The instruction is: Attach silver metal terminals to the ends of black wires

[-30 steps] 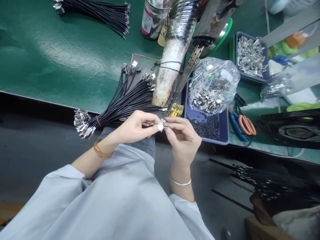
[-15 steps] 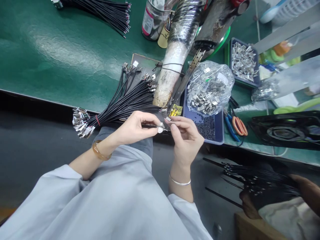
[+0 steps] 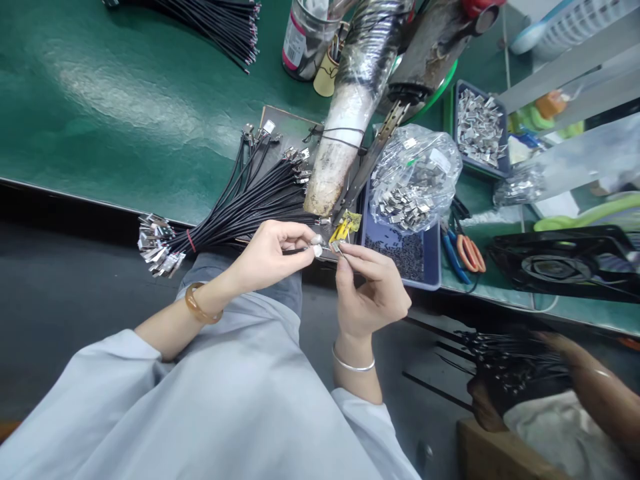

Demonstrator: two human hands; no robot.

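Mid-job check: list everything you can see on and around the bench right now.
wire bundle: one, black, silver clips, bench's near edge
second wire bundle: one, black, far left
near tray: one, blue, right of wire bundle
clip bag: one, clear, on near tray
far tray: one, blue, holds silver clips
scissors: one, orange handles, beside near tray
jar: one, clear, far centre
bench mat: one, green
co-worker's hand: one, lower right
single wire: one, black, held centre
metal clip: one, silver, beside it
left hand: amber bangle, holds single wire
right hand: silver bangle, pinches metal clip
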